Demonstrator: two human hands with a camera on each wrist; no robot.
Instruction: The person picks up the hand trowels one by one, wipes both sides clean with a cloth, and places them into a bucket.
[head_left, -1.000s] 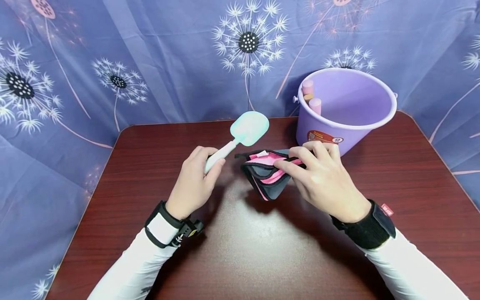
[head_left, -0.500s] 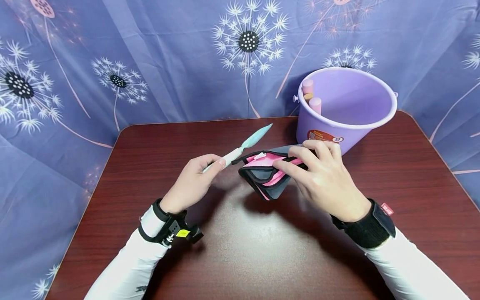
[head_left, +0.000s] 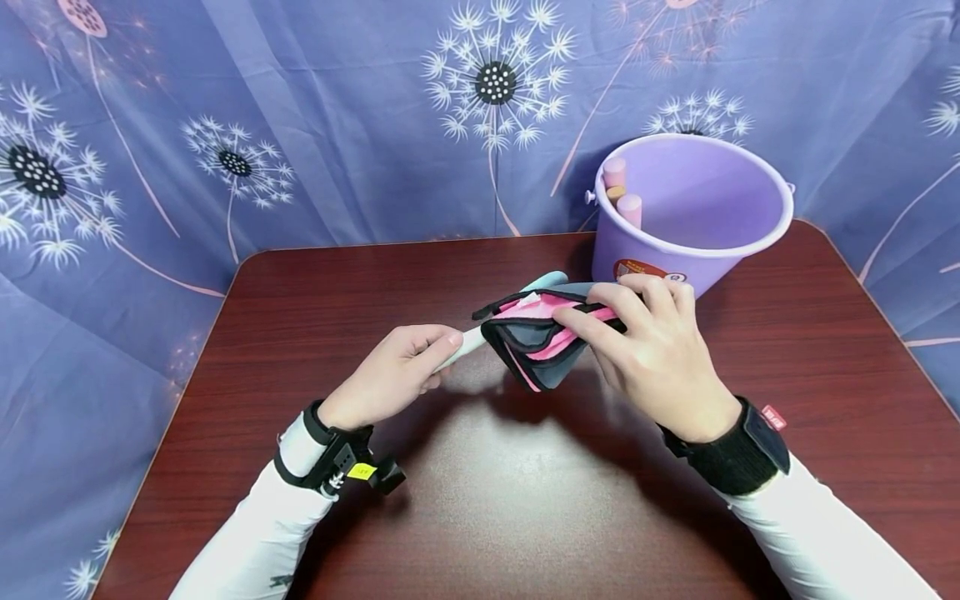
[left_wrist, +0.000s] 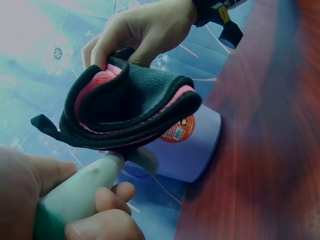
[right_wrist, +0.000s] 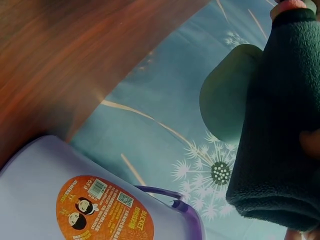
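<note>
My left hand (head_left: 393,371) grips the white handle of a spatula (head_left: 469,342), thumb on top. The spatula's pale teal head passes behind a folded cloth (head_left: 531,337), with its tip showing past the far edge. My right hand (head_left: 648,354) holds this dark grey and pink cloth, black-edged, in folded layers above the table. In the left wrist view the spatula handle (left_wrist: 85,187) runs up under the cloth (left_wrist: 145,100). The right wrist view shows the spatula head (right_wrist: 227,95) beside the cloth (right_wrist: 280,130), partly covered by it.
A purple bucket (head_left: 697,271) with an orange label stands at the back right of the dark red wooden table (head_left: 525,517). Pink-ended sticks or rolls (head_left: 629,210) lean inside its left wall. A blue curtain with dandelion prints (head_left: 360,125) hangs behind the table.
My left hand has turned the spatula edge-on, then brought its head rightward behind the cloth. My right hand has kept its hold, with the cloth shifting only slightly.
</note>
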